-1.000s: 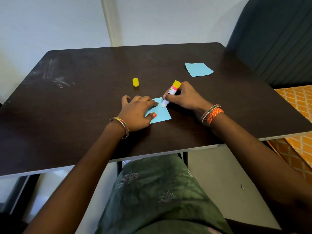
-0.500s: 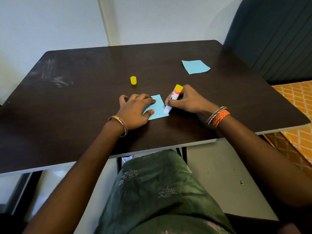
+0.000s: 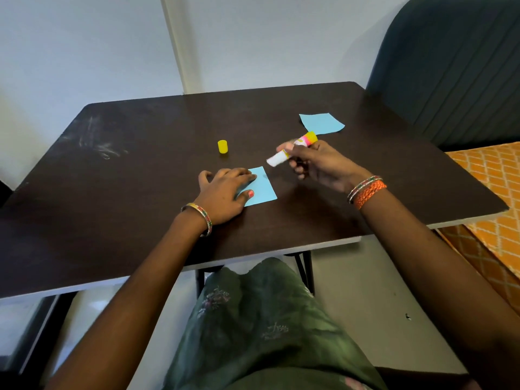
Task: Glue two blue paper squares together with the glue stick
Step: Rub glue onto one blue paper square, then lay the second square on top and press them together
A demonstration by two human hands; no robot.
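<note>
A blue paper square (image 3: 260,188) lies flat near the middle of the dark table (image 3: 140,192). My left hand (image 3: 225,192) rests on its left part, fingers spread and pressing it down. My right hand (image 3: 318,164) holds the uncapped glue stick (image 3: 292,149) in the air to the right of that square, tilted with its white tip pointing left and down, clear of the paper. A second blue paper square (image 3: 322,123) lies farther back on the right, just behind the stick's yellow end. The yellow cap (image 3: 222,147) stands on the table behind my left hand.
A dark green padded chair back (image 3: 450,66) stands at the table's far right corner. An orange patterned cloth (image 3: 489,192) lies beyond the right edge. My lap in green fabric (image 3: 267,319) is under the near table edge. Pale scuff marks (image 3: 98,142) streak the far left.
My right hand lifted the glue stick off the near square and drew it up and to the right. The left hand stayed pressing the paper.
</note>
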